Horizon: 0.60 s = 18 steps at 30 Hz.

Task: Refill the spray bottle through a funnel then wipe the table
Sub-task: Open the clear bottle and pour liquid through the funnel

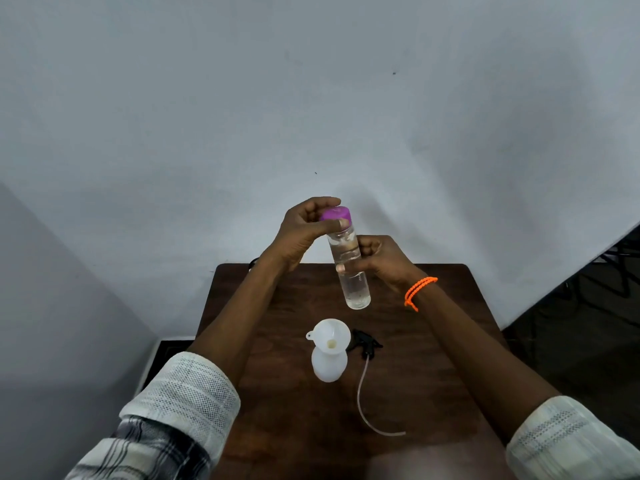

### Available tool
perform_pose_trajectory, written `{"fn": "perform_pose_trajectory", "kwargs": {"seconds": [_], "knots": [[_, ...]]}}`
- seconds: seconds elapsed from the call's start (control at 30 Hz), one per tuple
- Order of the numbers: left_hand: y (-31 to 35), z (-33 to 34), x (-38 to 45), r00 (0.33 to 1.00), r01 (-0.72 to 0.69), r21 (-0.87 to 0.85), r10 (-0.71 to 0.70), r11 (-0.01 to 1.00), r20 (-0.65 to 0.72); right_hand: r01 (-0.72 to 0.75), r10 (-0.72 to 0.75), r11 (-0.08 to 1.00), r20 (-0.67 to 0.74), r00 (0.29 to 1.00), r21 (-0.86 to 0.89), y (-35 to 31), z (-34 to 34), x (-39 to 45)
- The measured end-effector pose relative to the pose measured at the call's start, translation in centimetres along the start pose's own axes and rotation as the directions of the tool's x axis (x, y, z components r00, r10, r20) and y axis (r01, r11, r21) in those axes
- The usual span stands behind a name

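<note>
Near centre on table (294,427): white spray bottle (329,367) upright, funnel (331,336) seated in neck. Just right: black trigger head (365,342) lying flat, dip tube trailing nearer. Farther, held above table: clear water bottle (351,268), right hand (379,259) wrapped round body, left hand (304,226) pinching purple cap (335,213). Step: uncapping, probably. Next: cap off, tilt mouth over funnel, pour slowly.

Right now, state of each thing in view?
clear bottle: held above table, purple cap on, liquid inside
left hand: grips cap
right hand: grips bottle body
spray bottle: upright, head off
funnel: seated in its neck
sprayer head: lying on table, tube attached
</note>
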State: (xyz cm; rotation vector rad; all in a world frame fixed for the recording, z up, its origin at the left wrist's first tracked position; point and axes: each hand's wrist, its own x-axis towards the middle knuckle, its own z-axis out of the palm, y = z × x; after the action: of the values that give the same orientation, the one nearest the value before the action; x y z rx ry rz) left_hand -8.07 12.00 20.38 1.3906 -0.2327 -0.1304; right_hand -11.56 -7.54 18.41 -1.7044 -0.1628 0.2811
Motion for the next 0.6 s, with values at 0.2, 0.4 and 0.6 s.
{"fn": "perform_pose_trajectory", "kwargs": {"seconds": [0.2, 0.4, 0.6], "knots": [[0.2, -0.1, 0.2, 0.988, 0.061, -0.086, -0.048, 0.994, 0.147, 0.006, -0.006, 1.000, -0.006, 1.000, 0.013, 0.4, 0.0, 0.3], [-0.3, 0.0, 0.2, 1.000, -0.014, 0.096, 0.013, 0.995, 0.009, 0.000, 0.000, 1.000, -0.006, 1.000, -0.025, 0.9, -0.3, 0.4], [-0.4, -0.1, 0.3, 0.985, 0.033, -0.032, -0.027, 0.999, 0.173, -0.003, 0.003, 1.000, -0.024, 1.000, 0.006, 1.2, -0.3, 0.5]]}}
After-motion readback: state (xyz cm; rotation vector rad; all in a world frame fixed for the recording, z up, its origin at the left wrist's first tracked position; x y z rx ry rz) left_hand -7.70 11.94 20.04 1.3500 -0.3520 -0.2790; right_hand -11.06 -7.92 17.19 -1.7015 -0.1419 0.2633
